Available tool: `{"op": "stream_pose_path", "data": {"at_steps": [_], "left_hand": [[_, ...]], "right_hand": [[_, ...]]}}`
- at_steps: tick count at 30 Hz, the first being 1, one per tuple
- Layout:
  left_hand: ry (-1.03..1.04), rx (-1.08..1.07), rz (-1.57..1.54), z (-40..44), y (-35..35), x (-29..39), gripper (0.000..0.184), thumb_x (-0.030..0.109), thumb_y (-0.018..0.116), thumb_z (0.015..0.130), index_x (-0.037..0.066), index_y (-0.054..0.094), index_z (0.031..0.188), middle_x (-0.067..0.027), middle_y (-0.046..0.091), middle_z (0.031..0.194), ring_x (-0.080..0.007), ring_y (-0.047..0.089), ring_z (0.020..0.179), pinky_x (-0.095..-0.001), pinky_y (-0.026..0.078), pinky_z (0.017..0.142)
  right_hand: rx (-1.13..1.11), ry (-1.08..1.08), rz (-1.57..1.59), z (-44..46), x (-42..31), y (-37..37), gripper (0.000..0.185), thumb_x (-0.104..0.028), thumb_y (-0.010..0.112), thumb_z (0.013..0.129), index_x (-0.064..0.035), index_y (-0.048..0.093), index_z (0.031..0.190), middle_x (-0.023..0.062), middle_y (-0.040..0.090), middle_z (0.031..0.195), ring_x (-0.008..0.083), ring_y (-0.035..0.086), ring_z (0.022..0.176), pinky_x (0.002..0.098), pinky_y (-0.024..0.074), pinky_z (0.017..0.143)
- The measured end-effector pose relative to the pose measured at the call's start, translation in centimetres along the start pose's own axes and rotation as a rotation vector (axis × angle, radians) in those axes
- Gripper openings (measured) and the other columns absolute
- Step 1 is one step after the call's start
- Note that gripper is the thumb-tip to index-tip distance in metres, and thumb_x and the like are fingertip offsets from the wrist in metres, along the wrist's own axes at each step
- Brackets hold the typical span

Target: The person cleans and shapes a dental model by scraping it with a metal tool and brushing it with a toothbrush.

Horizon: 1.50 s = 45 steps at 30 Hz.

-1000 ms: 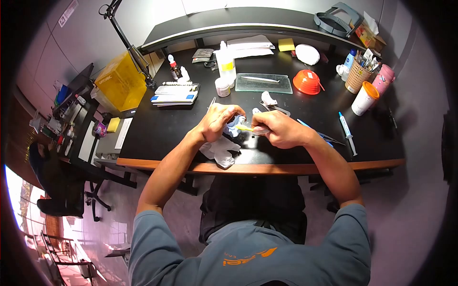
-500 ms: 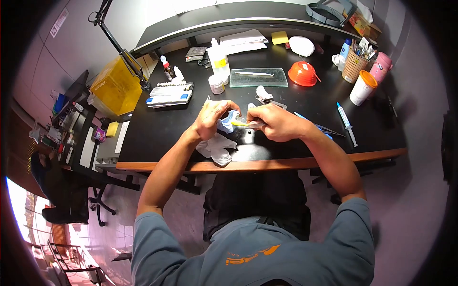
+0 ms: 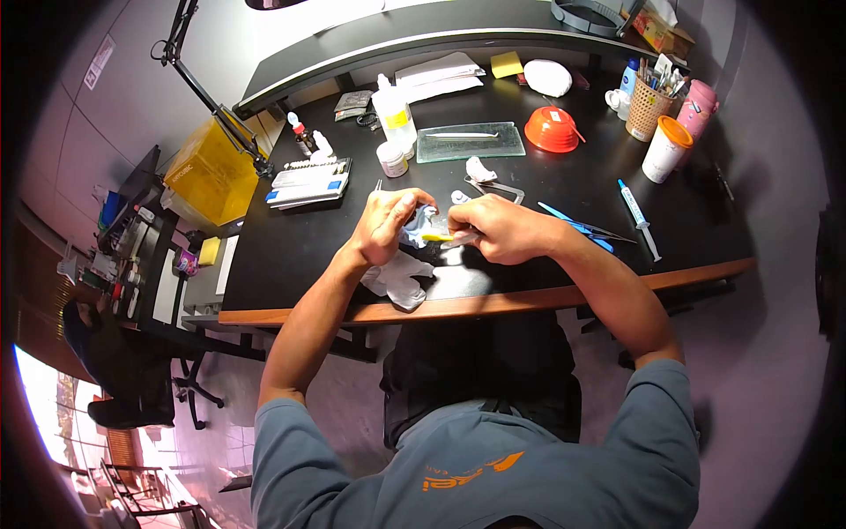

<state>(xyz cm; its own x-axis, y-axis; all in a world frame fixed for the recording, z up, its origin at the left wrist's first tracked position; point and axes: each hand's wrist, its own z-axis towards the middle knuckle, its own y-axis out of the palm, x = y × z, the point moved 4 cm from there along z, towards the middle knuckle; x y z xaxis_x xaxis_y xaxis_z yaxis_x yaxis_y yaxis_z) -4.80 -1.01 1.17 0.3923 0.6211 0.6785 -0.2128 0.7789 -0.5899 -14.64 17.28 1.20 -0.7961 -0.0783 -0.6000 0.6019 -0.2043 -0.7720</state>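
Note:
My left hand (image 3: 385,226) is closed on a light blue, crumpled-looking piece (image 3: 412,233) with a whitish part at its top; its exact kind I cannot tell. My right hand (image 3: 507,229) pinches a pale, narrow piece right beside it, and a bright yellow strip (image 3: 436,237) shows between the two hands. Fingers hide much of both pieces. Below my left hand lies a crumpled white cloth (image 3: 401,280). Just beyond my right hand are a small white lump (image 3: 478,170) and a metal frame (image 3: 506,189). A blue-handled tool (image 3: 573,221) lies to its right.
A syringe (image 3: 639,219) lies at the right. Farther back are a glass slab (image 3: 441,154), a red bowl (image 3: 552,132), a white bottle (image 3: 393,113), a jar (image 3: 392,161), a bur case (image 3: 308,183), a lidded cup (image 3: 666,152) and a tool basket (image 3: 650,112). Another person (image 3: 110,353) sits at left.
The whole view has shifted and tilted slightly with my head. Both hands stay together at the same pieces, my right hand's fingers only slightly shifted.

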Motion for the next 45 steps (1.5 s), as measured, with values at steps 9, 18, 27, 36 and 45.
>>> {"op": "stream_pose_path", "data": {"at_steps": [9,18,27,36,45], "left_hand": [[-0.034,-0.01,-0.05,-0.2,-0.3,-0.1,0.067,0.048,0.036,0.107,-0.008,0.072,0.112,-0.0076,0.068,0.082,-0.011,0.051,0.067,-0.0284,0.038,0.062],[-0.146,0.012,-0.353,-0.4,-0.5,-1.1,0.048,0.038,0.045,0.109,0.0,0.074,0.113,-0.0006,0.065,0.079,-0.0074,0.052,0.066,-0.0262,0.04,0.062],[-0.262,0.039,-0.662,-0.1,-0.1,-2.3,0.032,0.026,0.063,0.106,0.003,0.069,0.128,-0.0037,0.072,0.1,-0.0059,0.067,0.082,-0.0229,0.054,0.068],[-0.249,0.04,-0.782,0.1,-0.2,-1.8,0.039,0.028,0.064,0.108,0.004,0.062,0.138,-0.0107,0.076,0.111,-0.0111,0.071,0.095,-0.0281,0.057,0.078],[-0.192,-0.104,-0.971,0.1,1.2,-1.5,0.037,0.025,0.068,0.101,0.002,0.063,0.13,-0.0049,0.07,0.108,-0.0111,0.068,0.096,-0.024,0.053,0.08]], "right_hand": [[-0.033,-0.014,0.189,-0.4,-0.5,-1.1,0.009,0.005,0.066,0.089,0.0053,0.065,0.098,0.0201,0.071,0.087,0.0324,0.069,0.081,0.0417,0.0524,0.075],[0.06,0.003,0.082,-0.8,-0.2,-2.9,0.015,0.009,0.053,0.089,0.0017,0.062,0.098,0.0147,0.066,0.079,0.0274,0.06,0.072,0.0394,0.0489,0.068],[0.241,-0.051,-0.058,-0.3,-0.8,-2.5,0.03,0.014,0.056,0.074,0.001,0.061,0.101,0.0203,0.069,0.095,0.0434,0.065,0.091,0.0485,0.0509,0.077],[0.275,-0.009,-0.062,-1.0,0.1,-4.4,0.028,0.014,0.057,0.074,0.001,0.062,0.099,0.0209,0.069,0.09,0.0447,0.067,0.091,0.0486,0.0523,0.078],[0.373,-0.206,-0.1,-0.2,-2.1,-1.6,0.035,0.017,0.057,0.074,-0.0015,0.061,0.104,0.0154,0.066,0.087,0.0389,0.066,0.083,0.0429,0.0526,0.072]]}}
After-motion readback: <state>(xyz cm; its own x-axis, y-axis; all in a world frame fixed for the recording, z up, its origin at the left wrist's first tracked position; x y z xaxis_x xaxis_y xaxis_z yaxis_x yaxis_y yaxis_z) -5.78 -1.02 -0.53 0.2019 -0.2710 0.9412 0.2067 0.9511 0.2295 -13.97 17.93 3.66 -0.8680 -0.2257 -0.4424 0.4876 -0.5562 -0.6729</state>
